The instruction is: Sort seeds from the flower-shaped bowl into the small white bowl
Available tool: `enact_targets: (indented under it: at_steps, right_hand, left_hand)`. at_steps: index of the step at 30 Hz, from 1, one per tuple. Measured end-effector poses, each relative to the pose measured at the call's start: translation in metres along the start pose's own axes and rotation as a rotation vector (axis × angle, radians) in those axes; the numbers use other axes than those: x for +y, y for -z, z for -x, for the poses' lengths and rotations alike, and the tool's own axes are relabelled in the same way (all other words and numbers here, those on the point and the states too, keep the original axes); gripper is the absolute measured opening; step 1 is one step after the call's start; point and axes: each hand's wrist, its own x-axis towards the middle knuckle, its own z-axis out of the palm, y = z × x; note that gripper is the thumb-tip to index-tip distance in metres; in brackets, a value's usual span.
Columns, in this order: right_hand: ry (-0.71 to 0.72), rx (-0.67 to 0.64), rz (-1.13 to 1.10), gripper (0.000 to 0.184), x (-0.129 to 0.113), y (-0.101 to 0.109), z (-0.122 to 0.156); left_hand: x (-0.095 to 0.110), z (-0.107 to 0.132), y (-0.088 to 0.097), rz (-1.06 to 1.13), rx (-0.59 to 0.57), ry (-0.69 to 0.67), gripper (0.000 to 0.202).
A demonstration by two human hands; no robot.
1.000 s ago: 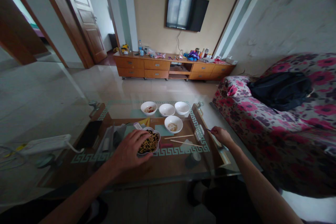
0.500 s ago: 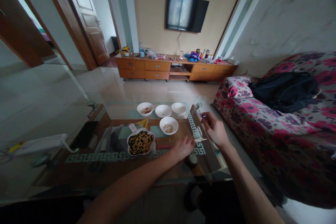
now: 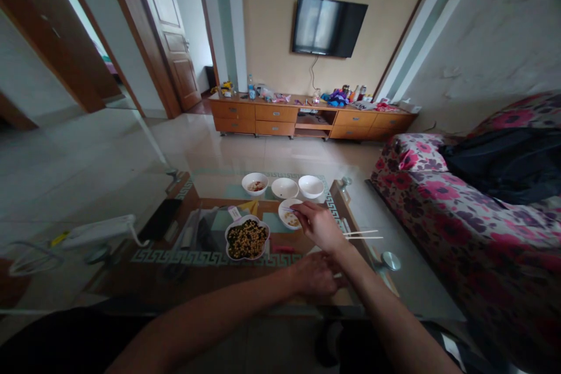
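Observation:
My right hand [image 3: 322,227] is closed in a pinch on a thin purplish item [image 3: 287,208], too small to name. It reaches over a white bowl [image 3: 284,222] with pale bits of food at the bottom. My left hand [image 3: 316,274] is low by the table's near edge, partly behind my right forearm. Its fingers are curled, with a small light thing at the fingertips that I cannot make out. Two pale chopsticks [image 3: 363,235] stick out to the right from behind my right wrist; their other ends are hidden. Left of my hands stands a flower-shaped dish [image 3: 248,238] of small yellowish pieces over dark greens.
Three more white bowls stand behind: one with food remains [image 3: 255,185], a middle bowl [image 3: 284,188] and a right bowl [image 3: 311,186]. A white power strip [image 3: 99,229] is at the left of the glass table [image 3: 272,295]. A flowered sofa [image 3: 438,216] is close on the right.
My right hand has swung left from the table's right side to the white bowl, carrying the purplish item. My left hand has drawn nearer to me. The chopsticks show more of their length.

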Motion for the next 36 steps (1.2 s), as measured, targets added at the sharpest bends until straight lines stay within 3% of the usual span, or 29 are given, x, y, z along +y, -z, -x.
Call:
enact_targets:
  at_steps: [3,6,8,10,11,13,17,21,36]
  right_hand:
    - [0.079,-0.082,-0.031,0.028,-0.014,-0.02,-0.008]
    - [0.075,-0.179,-0.005,0.023,-0.031,-0.041,-0.009]
    - [0.034,-0.213,0.021,0.023,-0.041,-0.052,-0.005]
    - [-0.034,-0.23,0.051,0.026,-0.049,-0.061,0.0]
    - [-0.066,-0.243,0.069,0.027,-0.053,-0.064,0.002]
    - [-0.093,-0.287,0.115,0.027,-0.06,-0.067,0.004]
    - [-0.034,-0.362,0.197,0.023,-0.067,-0.067,0.0]
    - [-0.017,-0.346,0.251,0.022,-0.064,-0.068,-0.003]
    - [0.048,-0.392,0.258,0.029,-0.063,-0.07,-0.011]
  left_hand:
    - [0.016,0.094,0.034,-0.007,0.049,-0.125,0.023]
    - [0.008,0.178,0.074,-0.003,0.03,0.024,0.012]
    - [-0.01,0.219,0.095,0.055,0.066,0.288,0.015]
    - [-0.032,0.249,0.104,0.147,0.109,0.717,0.027]
    - [-0.042,0.26,0.104,0.175,0.121,0.914,0.038]
    - [-0.057,0.28,0.096,0.189,0.071,1.094,0.063]
    - [-0.063,0.308,0.062,0.054,-0.06,1.066,0.095]
    - [-0.055,0.322,0.037,-0.014,-0.076,1.02,0.095]
    - [-0.053,0.322,0.035,-0.022,-0.06,1.007,0.087]
